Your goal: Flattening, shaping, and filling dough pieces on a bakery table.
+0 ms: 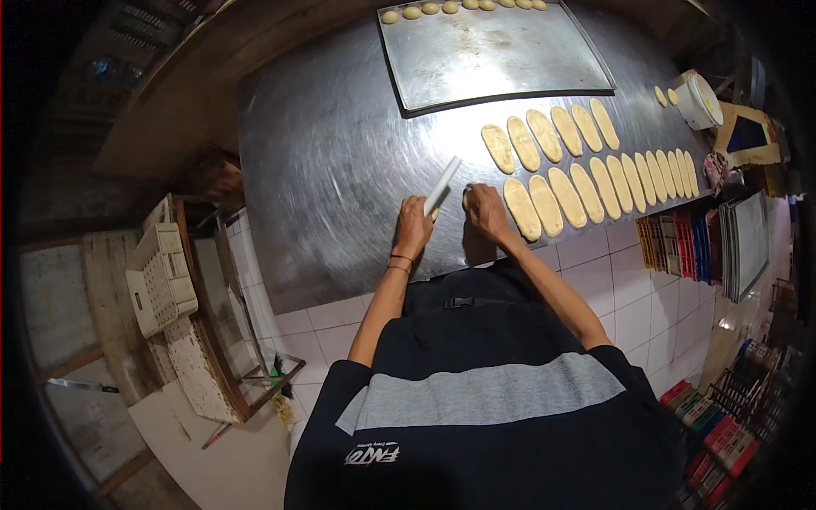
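Note:
My left hand (413,226) is wrapped round a slim white rolling pin (443,184), which slants up and to the right over the steel table (331,170). A bit of pale dough (435,214) shows beside its fingers. To the right, my right hand (487,214) is closed with its fingers curled down near the tabletop; what is in them, if anything, is mostly hidden. Flattened oval dough pieces (544,206) lie in two rows just right of that hand, the front row the longer.
A metal baking tray (501,64) with several dough balls (431,8) along its far edge lies at the back. At the right are two small dough pieces (666,97) and a white bucket (699,100). A cream plastic crate (161,276) stands at the left.

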{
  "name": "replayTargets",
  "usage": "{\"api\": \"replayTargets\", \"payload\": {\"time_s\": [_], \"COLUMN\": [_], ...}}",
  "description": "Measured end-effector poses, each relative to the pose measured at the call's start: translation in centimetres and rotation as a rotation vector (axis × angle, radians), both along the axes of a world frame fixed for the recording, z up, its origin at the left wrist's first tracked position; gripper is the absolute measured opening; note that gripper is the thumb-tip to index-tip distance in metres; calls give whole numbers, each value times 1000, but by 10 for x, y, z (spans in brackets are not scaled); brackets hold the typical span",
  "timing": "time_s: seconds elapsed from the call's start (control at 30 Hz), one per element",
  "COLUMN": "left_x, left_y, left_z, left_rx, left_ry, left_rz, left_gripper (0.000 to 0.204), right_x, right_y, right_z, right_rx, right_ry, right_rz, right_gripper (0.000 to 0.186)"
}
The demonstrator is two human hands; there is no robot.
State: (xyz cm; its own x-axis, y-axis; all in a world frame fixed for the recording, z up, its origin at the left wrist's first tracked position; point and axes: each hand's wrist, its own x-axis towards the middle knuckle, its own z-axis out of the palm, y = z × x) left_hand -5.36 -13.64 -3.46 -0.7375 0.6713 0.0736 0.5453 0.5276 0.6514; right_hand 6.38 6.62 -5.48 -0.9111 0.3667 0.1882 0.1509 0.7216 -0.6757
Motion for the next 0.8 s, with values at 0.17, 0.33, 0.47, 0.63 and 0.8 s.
{"api": "replayTargets", "payload": {"time_s": [0.17,0.33,0.47,0.63,0.8], "left_x": [-1,-17,-9,-2,-2], "left_y": [-9,-20,-32,-36,-21], "left_z": [18,32,19,-3,8], "left_rx": [-93,67,207,-14,-26], "left_ry": [-92,-700,-853,-210,-160], "left_rz": [-48,233,397,367,174], "left_gripper": [32,32,25,31,28], "right_x": [4,6,7,8,-10], "right_y": [9,14,14,10,-5], "right_z": [41,68,43,7,39], "right_rx": [-150,-431,-283,-29,-113], "right_ry": [-43,-98,-129,-34,-329], "right_rz": [161,-9,5,-54,33], "right_gripper": [57,58,65,69,67]}}
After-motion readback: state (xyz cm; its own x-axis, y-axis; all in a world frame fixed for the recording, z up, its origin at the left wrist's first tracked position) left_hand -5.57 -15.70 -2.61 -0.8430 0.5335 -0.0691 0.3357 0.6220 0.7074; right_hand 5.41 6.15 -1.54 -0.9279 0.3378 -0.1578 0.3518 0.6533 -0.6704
